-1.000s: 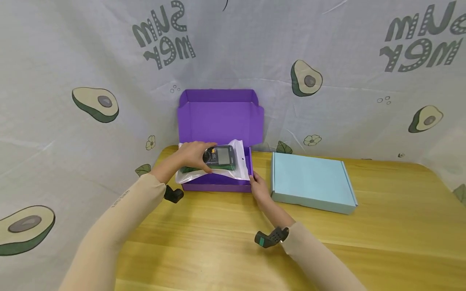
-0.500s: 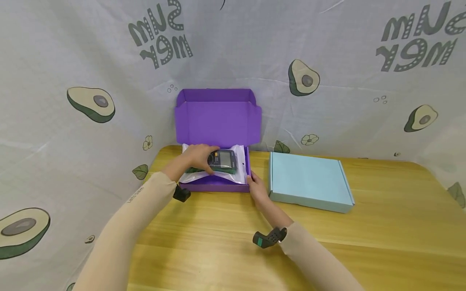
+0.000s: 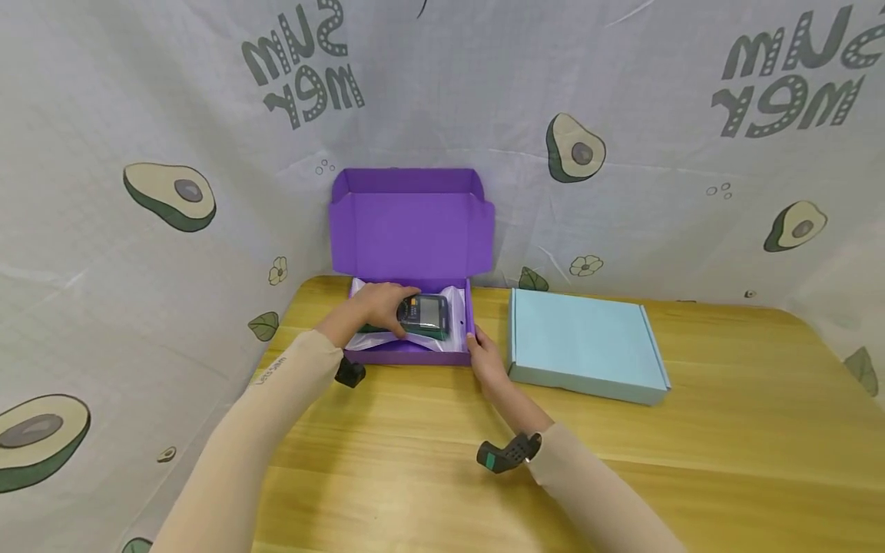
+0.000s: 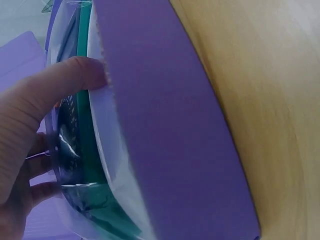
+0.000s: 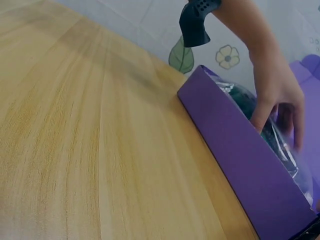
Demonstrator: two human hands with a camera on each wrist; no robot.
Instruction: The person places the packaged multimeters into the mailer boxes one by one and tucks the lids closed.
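Note:
A dark multimeter with a green edge point(image 3: 426, 315), wrapped in a clear and white plastic bag point(image 3: 454, 305), lies inside the purple box point(image 3: 408, 358). From above, my left hand point(image 3: 379, 306) grips the bagged multimeter across its width. In the left wrist view the thumb point(image 4: 82, 72) lies along the near side, by the box's front wall, and the other fingers reach over the far side. My right hand point(image 3: 488, 359) holds the box's right wall near the front corner. Only a sliver of that hand shows in the right wrist view.
The box's purple lid point(image 3: 412, 230) stands open at the back. A closed light-blue box point(image 3: 588, 338) sits to the right on the wooden table point(image 3: 415, 461). Behind hangs a white cloth point(image 3: 442, 100) printed with avocados.
My left hand has lowered the bagged multimeter into the purple box, moving slightly right. The bag now sits between the walls. The right hand stays at the box's right wall.

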